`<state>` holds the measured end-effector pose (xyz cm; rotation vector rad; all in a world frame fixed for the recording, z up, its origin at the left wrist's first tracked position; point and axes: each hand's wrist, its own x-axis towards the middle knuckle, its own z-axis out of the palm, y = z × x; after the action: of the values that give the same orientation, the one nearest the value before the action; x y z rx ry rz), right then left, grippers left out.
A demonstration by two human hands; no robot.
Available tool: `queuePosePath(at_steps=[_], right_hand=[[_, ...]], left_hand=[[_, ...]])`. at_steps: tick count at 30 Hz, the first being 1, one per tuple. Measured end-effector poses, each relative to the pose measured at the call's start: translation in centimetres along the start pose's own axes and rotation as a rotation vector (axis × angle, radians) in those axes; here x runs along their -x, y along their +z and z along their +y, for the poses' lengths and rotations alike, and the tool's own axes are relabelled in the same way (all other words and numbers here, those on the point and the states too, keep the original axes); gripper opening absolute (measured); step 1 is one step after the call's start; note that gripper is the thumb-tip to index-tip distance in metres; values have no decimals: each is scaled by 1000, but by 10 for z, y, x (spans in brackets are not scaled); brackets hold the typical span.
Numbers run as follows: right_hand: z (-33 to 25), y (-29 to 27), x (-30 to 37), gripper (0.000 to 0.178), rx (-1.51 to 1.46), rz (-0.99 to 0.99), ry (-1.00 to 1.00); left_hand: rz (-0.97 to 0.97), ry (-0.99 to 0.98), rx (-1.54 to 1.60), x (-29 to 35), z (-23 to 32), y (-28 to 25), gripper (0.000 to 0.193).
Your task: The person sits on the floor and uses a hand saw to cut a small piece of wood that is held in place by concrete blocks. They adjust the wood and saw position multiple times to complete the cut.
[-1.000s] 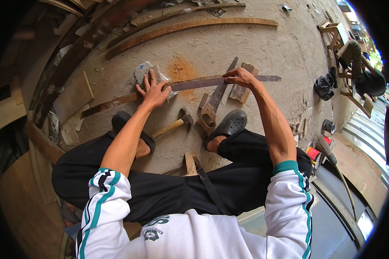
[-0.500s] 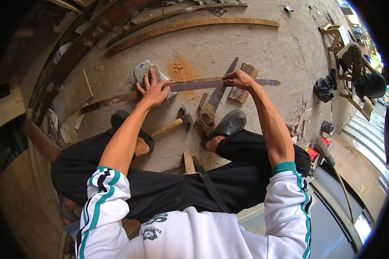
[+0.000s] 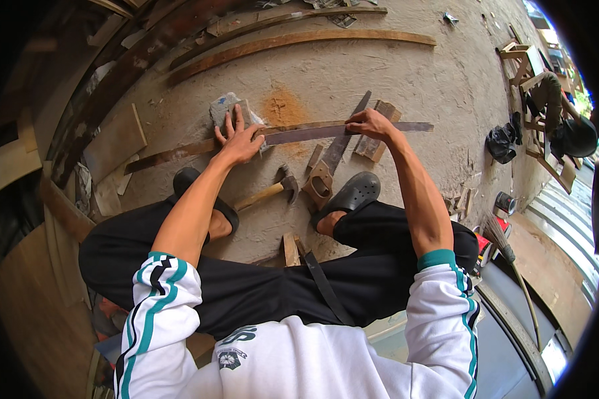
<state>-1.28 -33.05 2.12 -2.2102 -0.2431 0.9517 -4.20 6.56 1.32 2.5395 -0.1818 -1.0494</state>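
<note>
A long, thin wooden strip [image 3: 170,158] runs crosswise in front of me, resting at its left part by a grey block [image 3: 221,106]. My left hand [image 3: 239,141] lies over strip and block with its fingers spread. Against the strip's near side is a darker, purplish-brown strip [image 3: 299,135] that reaches further right. My right hand [image 3: 373,125] pinches the strips with thumb and fingers together; which of the two it grips is partly hidden. Under them lies a handsaw [image 3: 336,154], its wooden handle towards me, beside a wooden block [image 3: 377,133].
A claw hammer [image 3: 263,194] lies between my feet, near a dark clog [image 3: 357,193]. Orange sawdust [image 3: 283,106] is heaped beyond the strips. Further off lie long wooden battens [image 3: 299,43]. At right are a black plastic bag [image 3: 501,143] and a broom [image 3: 502,243].
Both hands keep nearly the same pose on the strips. The whole scene has shifted slightly in the picture; nothing has visibly been picked up or let go.
</note>
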Motion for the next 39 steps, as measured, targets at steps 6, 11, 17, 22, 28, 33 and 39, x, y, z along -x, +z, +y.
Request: queuePosePath(at_steps=[6,11,17,22,28,33,39], right_hand=[[0,3,2,36,-19,23,7],[-2,3,4,37,-14,14,25],[-3,5,6,40,-50,17,56],[-1,7,6,38,-68,47,27],[0,9,7,37,-98,72,29],[-1,11,8,38,-94,86,57],[-1,12,11,39,-98,88,77]], left_hand=[[11,13,18,1,-1,1,47],[8,0,8,-2,0,0,47],[-10,-3,0,-1,-1,-2,48],[3,17,6,0,-3,-1,43],[-9,13,-3,-1,-4,-1,44],[-14,12,-4,-1,-4,-1,45],[-18,18,-6,0,-3,-2,45]])
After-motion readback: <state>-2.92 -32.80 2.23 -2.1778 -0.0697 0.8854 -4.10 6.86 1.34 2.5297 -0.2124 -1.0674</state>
